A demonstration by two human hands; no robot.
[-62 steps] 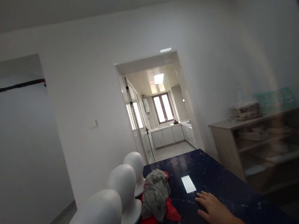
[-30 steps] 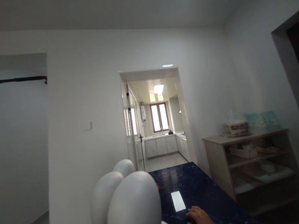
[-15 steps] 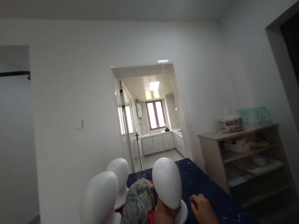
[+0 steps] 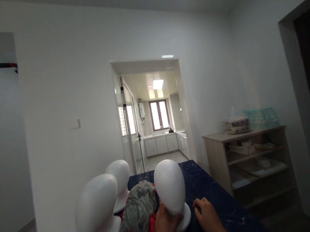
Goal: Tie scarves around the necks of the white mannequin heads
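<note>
A white faceless mannequin head stands upright on the dark blue marble table. My left hand is wrapped round its neck from behind. My right hand rests on the table just right of its base, fingers curled, nothing seen in it. Left of the head lies a heap of grey cloth over red cloth. Two more white mannequin heads stand at the table's left edge, one near and one farther back.
A wooden open shelf unit stands against the right wall with bagged items on top. A doorway ahead leads to a kitchen with a glass door. A dark opening is at the far right.
My left hand brought one mannequin head from the left edge to the table's middle and set it down, still gripping its neck. My right hand slid a little nearer its base.
</note>
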